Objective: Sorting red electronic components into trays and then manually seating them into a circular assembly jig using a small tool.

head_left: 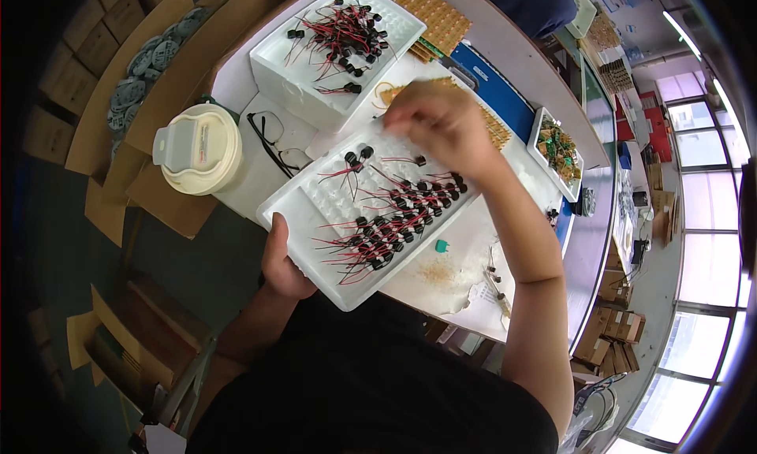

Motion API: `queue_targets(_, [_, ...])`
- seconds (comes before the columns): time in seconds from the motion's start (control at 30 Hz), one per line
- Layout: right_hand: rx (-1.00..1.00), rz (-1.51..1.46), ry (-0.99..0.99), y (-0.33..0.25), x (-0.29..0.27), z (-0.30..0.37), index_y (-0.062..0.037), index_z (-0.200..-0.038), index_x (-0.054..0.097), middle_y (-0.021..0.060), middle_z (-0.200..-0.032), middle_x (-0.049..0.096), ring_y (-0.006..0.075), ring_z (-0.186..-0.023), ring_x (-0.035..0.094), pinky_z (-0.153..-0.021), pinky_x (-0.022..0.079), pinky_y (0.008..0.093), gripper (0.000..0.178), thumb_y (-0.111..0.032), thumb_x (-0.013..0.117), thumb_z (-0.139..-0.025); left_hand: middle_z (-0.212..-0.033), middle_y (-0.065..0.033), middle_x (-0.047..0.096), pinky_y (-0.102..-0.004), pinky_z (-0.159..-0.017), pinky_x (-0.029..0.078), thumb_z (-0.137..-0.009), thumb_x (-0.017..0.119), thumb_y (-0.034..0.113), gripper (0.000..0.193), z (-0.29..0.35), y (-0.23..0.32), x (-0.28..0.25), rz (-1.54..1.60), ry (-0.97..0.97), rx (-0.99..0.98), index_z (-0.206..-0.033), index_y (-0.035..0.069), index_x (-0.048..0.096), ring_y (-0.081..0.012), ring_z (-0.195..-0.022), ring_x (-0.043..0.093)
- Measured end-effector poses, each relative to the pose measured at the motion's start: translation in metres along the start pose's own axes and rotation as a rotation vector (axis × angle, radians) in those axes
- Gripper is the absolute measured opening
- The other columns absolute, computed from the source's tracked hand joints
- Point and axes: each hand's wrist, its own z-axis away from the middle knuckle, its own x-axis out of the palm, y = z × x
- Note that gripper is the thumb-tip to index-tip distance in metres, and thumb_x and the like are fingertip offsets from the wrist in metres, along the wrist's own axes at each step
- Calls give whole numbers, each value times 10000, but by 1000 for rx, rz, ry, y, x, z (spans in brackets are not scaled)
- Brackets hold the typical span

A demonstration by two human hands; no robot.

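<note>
- The left hand [284,266] gripped the white foam tray [341,303] at its near left corner, thumb up along the outer wall and the fingers going underneath.
- The right hand [441,124] was above the tray's far edge, blurred, its fingers bent in; whether anything was pinched there could not be told.
- The tray sat tilted in the view, its near corner reaching past the table edge toward the person's black shirt [378,375].
- Inside it, small black cylinders [404,217] with red and black leads stood in slanting rows toward the right side, with a couple apart near the far left.
- Just beyond the tray, a white foam box [288,91] bore a loose heap of similar wired parts [347,40].
- Left of the tray, eyeglasses [277,148] lay between it and a cream lidded container [201,150].
- On the table [402,288] to the right were a small green piece [441,246] and a few loose parts.
- Farther off were stacked tan boards [434,14], a blue flat object [505,99] and a small white tray [550,176] filled with green and tan pieces.
- Open cardboard boxes stood at the far left, windows at the far right.
</note>
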Motion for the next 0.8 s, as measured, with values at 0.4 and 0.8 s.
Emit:
queue_targets(0.4, [3,367,108,16,-13,-87,-73,-1163,766,69,-998,729,136,-818,676,-697,565,305,279,-161,831,-906,-1670,-200,331,-521,-1231,334,-1096,326,572,816,-11,-5,15,42,4,-53,-1653,-4,168,-354,-1517,385])
queue_targets(0.8, [-84,251,-116,-50,26,8,-82,-1165,780,106,-1020,683,273,-914,687,-767,575,370,420,-117,886,-760,-1648,-178,364,-497,-1228,339,-1103,323,574,812,-13,-3,19,-1,-53,-12,-1652,-4,163,-319,-1508,395])
